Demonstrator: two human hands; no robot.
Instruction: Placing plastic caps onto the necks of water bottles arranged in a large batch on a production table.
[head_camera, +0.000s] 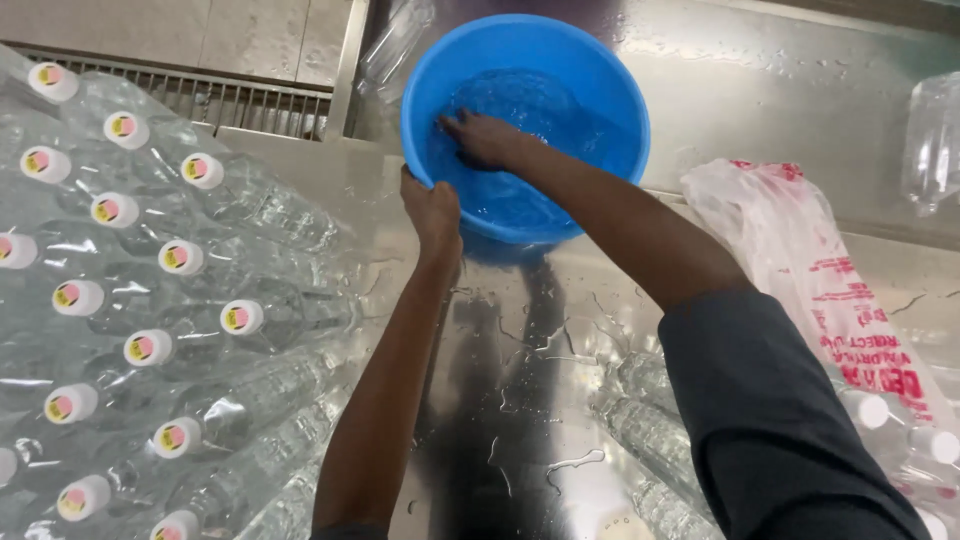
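On the wet steel counter (520, 380), at far left, clear plastic bottles (150, 300) with white caps lie packed in glossy shrink-wrap, apparently untouched. Next to them the left hand (432, 212) grips the near rim of a round, smooth blue plastic basin (610, 110), fingers closed over its edge. The basin sits at the counter's far edge, part-filled with water. Inside it the right hand (482, 138) lies open and flat, fingers spread against the wet inner wall, so the washing looks under way, not finished. Farther right lies a crinkled white plastic bag (800, 260) with red print.
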